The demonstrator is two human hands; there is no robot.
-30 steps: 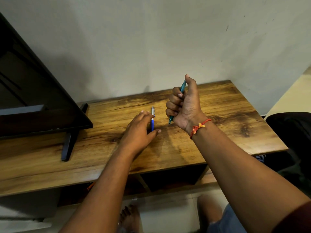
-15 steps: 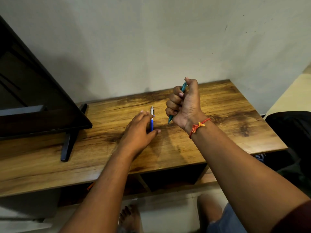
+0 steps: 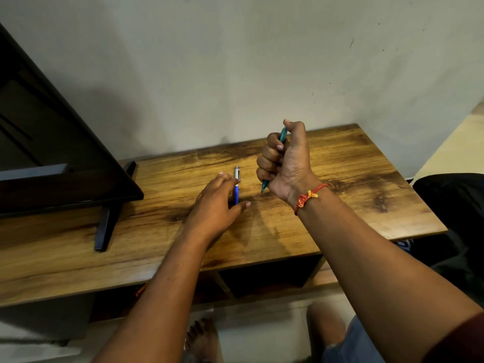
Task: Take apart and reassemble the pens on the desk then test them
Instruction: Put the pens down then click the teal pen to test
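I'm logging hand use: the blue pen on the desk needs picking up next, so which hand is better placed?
Left. The left hand lies open right at the blue pen on the desk, while the right hand is fisted round the teal pen.

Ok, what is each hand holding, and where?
Right hand grips the teal pen round its mid-barrel, thumb at the top end. Left hand holds nothing; it lies open by the blue pen.

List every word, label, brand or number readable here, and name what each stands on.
None can be read.
The teal pen, blue pen and dark screen show no legible print; any marking on the pens is too small to tell.
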